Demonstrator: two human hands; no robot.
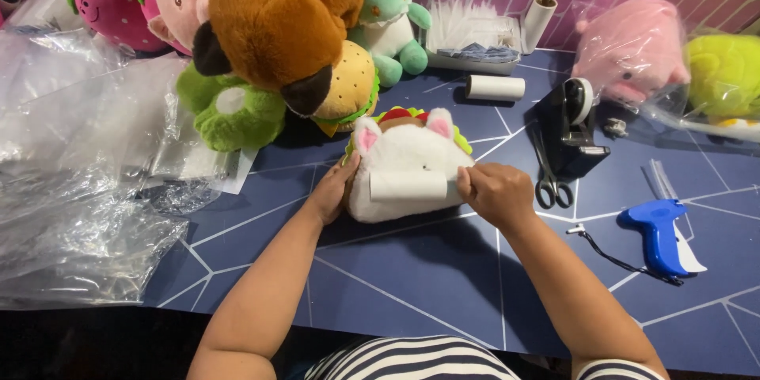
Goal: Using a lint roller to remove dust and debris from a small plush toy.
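Note:
A white plush bunny (408, 152) with pink ears and a taco-like shell lies on the dark blue table (412, 277). My left hand (334, 188) rests against its left side, steadying it. My right hand (492, 191) is closed on the handle of a white lint roller (410, 185), which lies across the bunny's front.
A heap of plush toys (269, 32) fills the back left, beside crumpled clear plastic bags (79, 166). Spare lint rolls (495, 87), a black tape dispenser (571, 127), scissors (550, 178) and a blue tagging gun (661, 233) lie to the right. Bagged pink and yellow plushes (633, 47) sit far right.

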